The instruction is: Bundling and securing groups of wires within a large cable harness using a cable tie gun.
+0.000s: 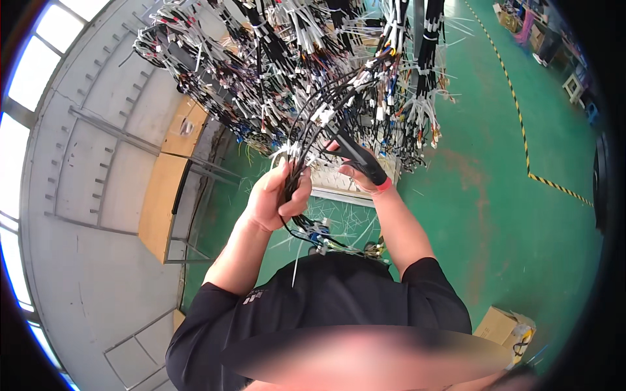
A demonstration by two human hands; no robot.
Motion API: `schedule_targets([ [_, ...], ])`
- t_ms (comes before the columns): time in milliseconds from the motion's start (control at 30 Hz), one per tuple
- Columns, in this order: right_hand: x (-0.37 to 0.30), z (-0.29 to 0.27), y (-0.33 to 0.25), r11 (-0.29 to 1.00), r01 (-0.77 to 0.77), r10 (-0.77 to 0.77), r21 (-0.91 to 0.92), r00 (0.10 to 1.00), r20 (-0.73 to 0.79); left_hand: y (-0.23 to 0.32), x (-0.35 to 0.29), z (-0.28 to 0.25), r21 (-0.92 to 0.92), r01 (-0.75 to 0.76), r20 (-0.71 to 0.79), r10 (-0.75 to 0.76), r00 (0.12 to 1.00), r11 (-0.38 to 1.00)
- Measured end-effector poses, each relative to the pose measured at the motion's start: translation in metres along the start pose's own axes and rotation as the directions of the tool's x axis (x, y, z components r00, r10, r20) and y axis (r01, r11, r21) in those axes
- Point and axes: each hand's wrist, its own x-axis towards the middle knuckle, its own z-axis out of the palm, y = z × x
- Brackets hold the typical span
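Left hand: the person's left hand (270, 199) grips a bundle of black cables (293, 177), fingers and thumb wrapped round it.
Right hand: the right hand (352, 171) is just beside it, grasping a black hand tool (362, 159) whose handle lies along the palm; I can't make out what the tip touches.
Cable bundle: held in front of the chest, between the person and the hanging stock; upper strands arch up and to the right, lower ends droop below the left fist.
Loose ends: blue, white and yellowish connectors (319, 236) cluster near the shirt front.
Wrist: something red (385, 185) shows at the right wrist, by the tool's lower end.
Hanging stock: thick bunches of wire harnesses (261, 85), mostly black with white plugs and ties, crowd the space ahead.
Underneath: a pale tray-like surface (345, 194), partly hidden by the harnesses; thin white strips (342, 212) are scattered over the green floor (502, 254) nearer the person.
To the left: a wood-topped table (160, 208) by a pale wall (78, 260).
To the right: black-and-yellow tape (521, 130) on the floor; a cardboard box (499, 326) lower down.
Clothing: a black short-sleeved shirt (332, 287).
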Motion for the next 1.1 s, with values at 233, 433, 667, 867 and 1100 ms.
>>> schedule_targets([
  [233, -0.007, 0.002, -0.026, 0.991, -0.068, 0.061, -0.119, 0.996, -0.062, -0.023, 0.005, -0.007, 0.989, -0.078, -0.044, 0.746, 0.665, 0.128],
  [433, -0.007, 0.003, -0.014, 0.999, 0.004, -0.008, -0.043, 0.997, -0.081, -0.019, 0.008, -0.005, 0.947, -0.185, -0.058, 0.708, 0.703, 0.261],
  [667, 0.001, 0.008, -0.026, 0.995, 0.003, -0.009, -0.099, 0.998, -0.067, 0.027, 0.008, 0.011, 0.712, -0.028, -0.305, 0.345, 0.888, 0.701],
  [867, 0.015, 0.015, -0.008, 0.996, 0.05, -0.058, -0.07, 0.992, -0.114, 0.038, 0.013, 0.008, 0.341, 0.058, -0.304, 0.052, 0.951, 0.938],
  [1100, 0.031, 0.015, -0.016, 0.944, 0.129, -0.153, -0.305, 0.987, -0.056, 0.043, 0.012, 0.002, 0.268, 0.066, -0.291, 0.015, 0.957, 0.961],
])
